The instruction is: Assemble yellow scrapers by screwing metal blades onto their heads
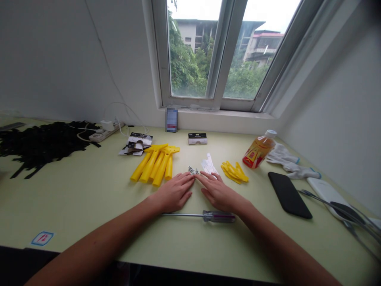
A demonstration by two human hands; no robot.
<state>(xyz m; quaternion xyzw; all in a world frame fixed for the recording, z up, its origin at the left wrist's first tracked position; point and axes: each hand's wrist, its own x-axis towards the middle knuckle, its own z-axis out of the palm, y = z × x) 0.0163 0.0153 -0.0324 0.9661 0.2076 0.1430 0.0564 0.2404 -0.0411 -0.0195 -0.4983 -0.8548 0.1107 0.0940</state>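
Now | our left hand [175, 193] and right hand [219, 193] rest palms-down, fingers outstretched, holding nothing visible | small metal pieces [193, 170] lie just ahead, about equally near both.

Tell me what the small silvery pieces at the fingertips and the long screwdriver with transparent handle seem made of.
Small silvery pieces: probably shiny metal, given their bright glints, though too small for certainty. Screwdriver: its transparent handle looks like glossy plastic, clear with purplish streaks; its grey shaft is likely smooth metal, from its sheen.
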